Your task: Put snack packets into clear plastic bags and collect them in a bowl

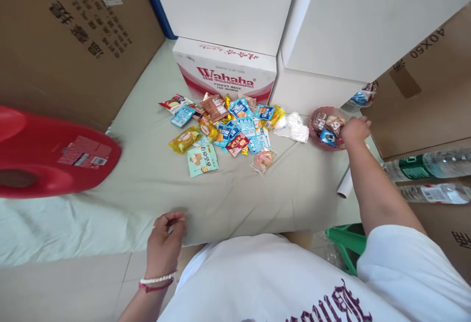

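Note:
My left hand [167, 236] is just above the cloth at the near edge, its fingers curled and the thumb closed to the forefinger; nothing shows in it. My right hand [355, 130] is closed at the right rim of a pinkish see-through bowl [336, 146], its fingertips partly hidden. Brown packets [334, 123] and a blue packet [327, 137] lie in the bowl. Left of it is a crumpled white plastic bag [294, 128]. A heap of wrapped snacks [239, 125] covers the middle of the cloth, with a light green packet [202, 159] at its near side.
A Wahaba-style white and red carton [228, 74], lettered Wahaha, stands behind the snacks. To the left are a red jug [55, 157] and a large cardboard box [73, 32]. Plastic bottles [434, 164], a white roll [345, 184] and a green stool [348, 243] are at right.

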Available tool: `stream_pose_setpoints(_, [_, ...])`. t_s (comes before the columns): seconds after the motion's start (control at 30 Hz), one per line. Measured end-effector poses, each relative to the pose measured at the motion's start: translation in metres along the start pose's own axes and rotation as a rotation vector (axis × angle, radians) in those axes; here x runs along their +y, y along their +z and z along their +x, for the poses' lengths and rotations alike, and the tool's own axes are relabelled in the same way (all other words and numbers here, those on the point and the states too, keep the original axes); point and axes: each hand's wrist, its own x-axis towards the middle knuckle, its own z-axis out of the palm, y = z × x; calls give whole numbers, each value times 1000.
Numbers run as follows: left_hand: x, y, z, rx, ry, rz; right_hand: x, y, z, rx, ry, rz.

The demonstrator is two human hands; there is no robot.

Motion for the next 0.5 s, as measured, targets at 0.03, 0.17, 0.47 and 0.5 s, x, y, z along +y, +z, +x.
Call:
stream_pose_setpoints(0.03, [-3,0,4,30,43,66,-3,-7,-1,60,-15,20])
stream_pose_setpoints(0.17, [-9,6,14,77,248,309,-37,-31,-21,110,-342,214])
stream_pose_setpoints(0.47, [-18,9,8,72,507,359,-131,5,-80,-425,-580,-248])
stream_pose_setpoints(0.5, [-19,8,8,67,516,347,-133,8,-82,-442,-566,-280])
